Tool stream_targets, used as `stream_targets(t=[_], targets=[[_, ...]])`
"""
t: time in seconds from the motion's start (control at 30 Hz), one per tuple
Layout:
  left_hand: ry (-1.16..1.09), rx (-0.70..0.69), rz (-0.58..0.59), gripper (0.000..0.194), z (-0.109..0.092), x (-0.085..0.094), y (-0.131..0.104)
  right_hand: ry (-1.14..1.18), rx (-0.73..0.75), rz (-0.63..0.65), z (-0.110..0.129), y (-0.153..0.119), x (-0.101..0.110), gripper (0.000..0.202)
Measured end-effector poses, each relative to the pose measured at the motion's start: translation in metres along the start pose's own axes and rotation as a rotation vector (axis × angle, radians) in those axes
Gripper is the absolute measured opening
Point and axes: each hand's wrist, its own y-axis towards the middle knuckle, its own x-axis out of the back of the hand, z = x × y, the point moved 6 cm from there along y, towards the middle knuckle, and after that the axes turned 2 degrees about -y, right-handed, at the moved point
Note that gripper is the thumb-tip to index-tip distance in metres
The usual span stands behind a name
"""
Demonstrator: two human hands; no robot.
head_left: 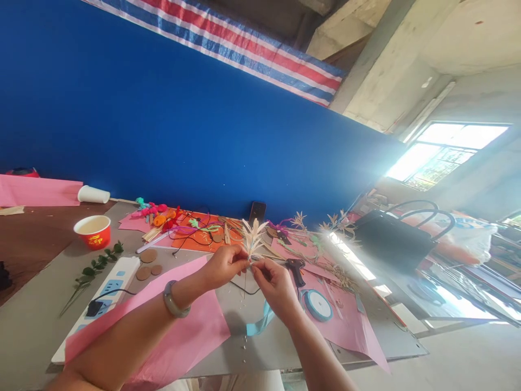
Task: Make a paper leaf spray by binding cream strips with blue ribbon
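A deep blue wall backs a grey tabletop (28,320) strewn with craft materials, and daylight pours in from a window on the right. Both hands meet above the middle of it: the left hand (223,265) pinches the base of a pale straw flower (253,237) from one side, while the right hand (273,281) closes its fingertips on the same base from the other, so the spiky petals stand upright and clear of the clutter. A light blue ribbon (260,321) trails down from under the right hand, its spool (318,304) lying just beside on pink paper (191,326). A glue gun (296,268) rests close behind the hands, within easy reach. Farther left lie a white power strip (118,277), a leafy sprig (93,269) and a red paper cup (93,231); a black bag (393,239) stands to the right.
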Motion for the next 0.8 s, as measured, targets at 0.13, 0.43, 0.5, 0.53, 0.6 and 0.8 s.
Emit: stream_targets(t=[0.13, 0.43, 0.5, 0.53, 0.6, 0.8], targets=[[0.004, -0.03, -0.015, 0.021, -0.007, 0.001, -0.003, 0.082, -0.011, -0.097, 0.0, -0.008, -0.005, 0.015], [-0.201, 0.038, -0.021, 0.03, -0.003, 0.004, 0.002, 0.144, -0.046, -0.136, 0.003, -0.008, -0.006, 0.023], [-0.266, 0.08, -0.015, 0.033, 0.0, 0.003, 0.002, 0.156, -0.051, -0.131, 0.004, -0.009, -0.006, 0.024], [-0.29, 0.093, -0.013, 0.034, 0.001, 0.003, 0.002, 0.158, -0.056, -0.132, 0.005, -0.009, -0.006, 0.024], [-0.302, 0.098, -0.027, 0.034, 0.002, 0.002, 0.001, 0.157, -0.063, -0.139, 0.006, -0.01, -0.005, 0.023], [-0.3, 0.077, -0.089, 0.034, -0.001, -0.001, -0.002, 0.217, -0.066, -0.094, 0.009, -0.009, -0.005, 0.019]])
